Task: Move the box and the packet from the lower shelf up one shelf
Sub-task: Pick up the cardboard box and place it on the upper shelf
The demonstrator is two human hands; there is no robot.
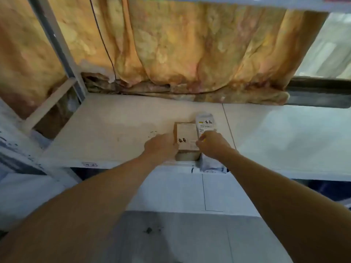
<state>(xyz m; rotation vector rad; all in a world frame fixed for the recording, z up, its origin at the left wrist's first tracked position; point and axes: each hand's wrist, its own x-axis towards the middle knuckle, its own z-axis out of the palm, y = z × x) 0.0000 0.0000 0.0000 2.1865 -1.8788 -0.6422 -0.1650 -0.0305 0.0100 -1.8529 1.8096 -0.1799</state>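
Note:
A small tan box (187, 136) with dark printed characters stands near the front edge of the pale shelf board (106, 133). My left hand (161, 147) grips the box's left side. Right beside the box stands a white packet (206, 121) with black characters and a yellow mark. My right hand (212, 144) is closed on the packet's lower part, thumb at the box's right edge. The packet's base is hidden behind that hand.
An orange-yellow patterned curtain (190, 54) hangs behind the shelf. A grey metal upright (62, 54) stands at the back left, another shelf's underside (228, 2) runs overhead. A lower white shelf (180, 192) and grey floor (171, 240) lie below.

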